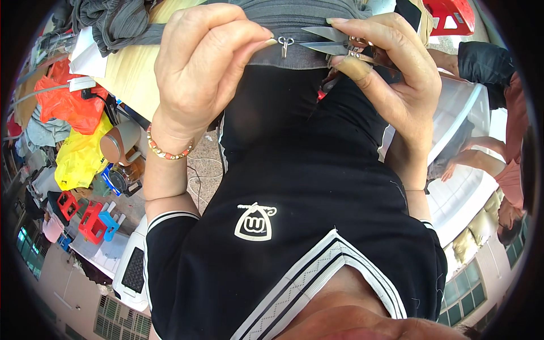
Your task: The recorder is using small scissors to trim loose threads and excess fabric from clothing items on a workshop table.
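We log a grey ribbed fabric garment (294,25) with metal zipper pull (285,44) over the wooden counter (127,71), pinched by our left hand (204,62), right hand (391,73) gripping small steel thread snips (334,41) open beside it, trimming unfinished.

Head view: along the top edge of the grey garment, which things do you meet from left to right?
Left hand → metal zipper pull → thread snips → right hand, all at the grey garment.

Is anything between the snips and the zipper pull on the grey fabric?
Nothing visible. The snips in the right hand point at the zipper pull across bare grey fabric; the left hand pinches the fabric just left of the pull.
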### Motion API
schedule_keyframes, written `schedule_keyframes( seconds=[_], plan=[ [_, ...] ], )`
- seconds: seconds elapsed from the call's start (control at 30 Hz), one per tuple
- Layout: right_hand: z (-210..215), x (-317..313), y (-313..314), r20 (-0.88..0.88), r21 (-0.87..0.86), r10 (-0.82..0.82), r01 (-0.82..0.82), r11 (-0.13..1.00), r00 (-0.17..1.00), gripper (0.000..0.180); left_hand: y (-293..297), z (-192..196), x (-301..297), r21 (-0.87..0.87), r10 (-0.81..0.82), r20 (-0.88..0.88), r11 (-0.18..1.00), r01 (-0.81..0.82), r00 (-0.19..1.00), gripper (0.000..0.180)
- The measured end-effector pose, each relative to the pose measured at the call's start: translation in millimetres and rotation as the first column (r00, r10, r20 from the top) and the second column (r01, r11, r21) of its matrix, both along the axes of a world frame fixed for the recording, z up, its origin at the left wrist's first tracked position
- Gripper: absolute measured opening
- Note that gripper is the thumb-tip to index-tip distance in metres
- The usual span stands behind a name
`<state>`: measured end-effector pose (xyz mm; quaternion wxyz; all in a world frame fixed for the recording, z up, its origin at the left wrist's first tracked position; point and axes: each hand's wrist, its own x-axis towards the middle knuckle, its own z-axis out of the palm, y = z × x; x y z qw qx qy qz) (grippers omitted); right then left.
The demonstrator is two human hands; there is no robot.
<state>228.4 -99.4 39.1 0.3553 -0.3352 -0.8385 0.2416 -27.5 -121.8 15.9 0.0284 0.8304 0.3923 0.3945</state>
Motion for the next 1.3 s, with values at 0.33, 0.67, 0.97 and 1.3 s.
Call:
schedule_keyframes(
  seconds=[0.33, 0.67, 0.97, 1.3],
  plan=[
    [7.5, -0.3, 3.9, 0.053, 0.085, 0.066, -0.071, 0.994, 0.996, 0.04, -1.6, -2.9, -0.4, -0.016, -0.044, 0.098, 0.999, 0.046, 0.994, 0.017],
    [3.2, -2.4, 1.8, -0.006, 0.027, 0.052, -0.052, 0.998, 0.999, 0.04, -10.3, -11.2, 6.8, -0.025, 0.016, 0.185, 1.0, -0.011, 0.983, 0.032],
    [5.3, -4.5, 2.2, -0.002, 0.061, 0.052, -0.052, 0.997, 0.999, 0.041, -1.9, -25.2, 10.1, 0.124, 0.059, 0.172, 0.989, -0.081, 0.983, 0.022],
    [44.6, -20.5, -6.6, 0.194, -0.112, -0.069, 0.092, 0.989, 0.979, 0.037, -0.8, -24.6, 7.7, 0.095, 0.005, 0.187, 0.995, -0.024, 0.982, 0.023]
  ],
)
